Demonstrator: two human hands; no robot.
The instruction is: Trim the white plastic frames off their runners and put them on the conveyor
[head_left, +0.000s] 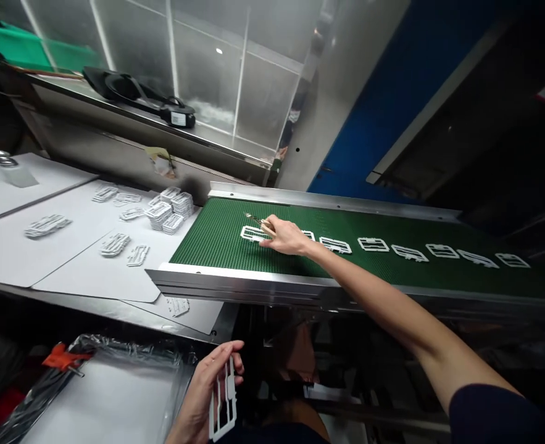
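In the head view, my left hand (212, 376) is closed around a white plastic frame (228, 404) with long slots, held upright low in front of me. My right hand (288, 236) reaches over the green conveyor belt (212, 237), gripping small nippers (268, 228) with pale handles and a narrow metal tip. Beneath those fingers lies another white slotted frame (249, 234), partly covered; whether the fingers touch it I cannot tell. Several more such frames (373, 245) lie in a row along the belt to the right, one partly hidden behind my right hand.
Left of the belt, a white-covered table (82, 259) carries stacked frames (170, 209), loose piles and a clear bottle (17, 172) with a metal top. Metal rails (253, 282) edge the belt. Below stands a plastic-lined box (110, 394) beside an orange-handled item (63, 356). Black headgear (137, 92) rests on the ledge.
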